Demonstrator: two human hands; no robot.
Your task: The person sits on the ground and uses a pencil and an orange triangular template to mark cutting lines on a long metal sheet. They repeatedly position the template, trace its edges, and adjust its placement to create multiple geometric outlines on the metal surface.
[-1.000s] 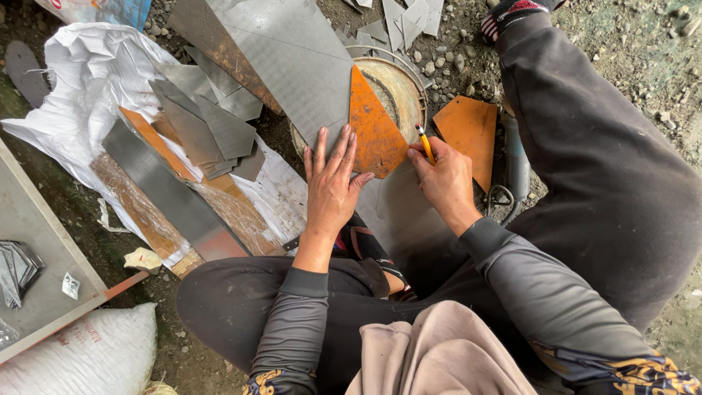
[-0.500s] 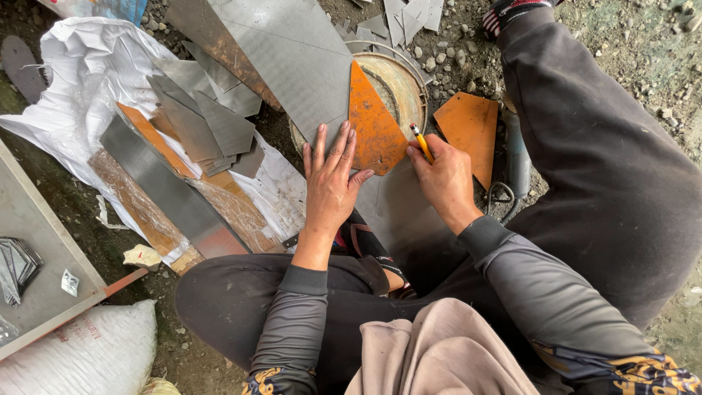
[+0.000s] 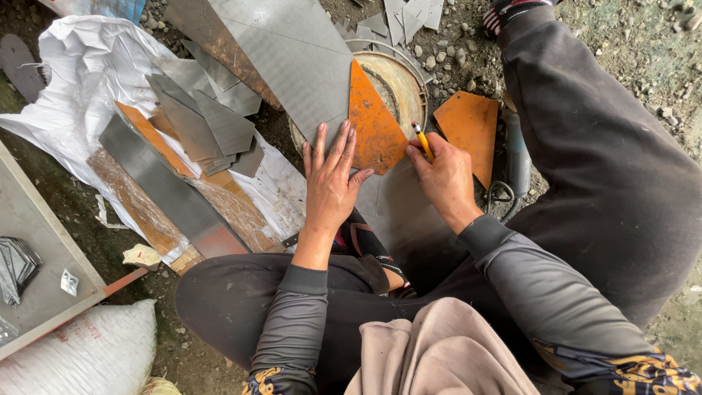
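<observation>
A long grey metal sheet (image 3: 292, 58) runs from the top of the view down across a round rusty tin (image 3: 398, 80) to my lap. On it lies a rusty orange pointed metal piece (image 3: 374, 128). My left hand (image 3: 330, 183) lies flat with fingers spread, pressing on the sheet and the lower edge of the orange piece. My right hand (image 3: 442, 175) grips a yellow pencil (image 3: 422, 140), its tip at the orange piece's right edge.
A second orange metal piece (image 3: 468, 128) lies right of the tin. Cut grey metal shapes (image 3: 208, 128) and strips lie on white sacking (image 3: 80, 88) at left. A grey board (image 3: 36, 256) and a white sack (image 3: 88, 351) sit at lower left. Gravel ground surrounds everything.
The left hand stays flat on the sheet. The right hand with the pencil has shifted slightly along the orange piece's right edge.
</observation>
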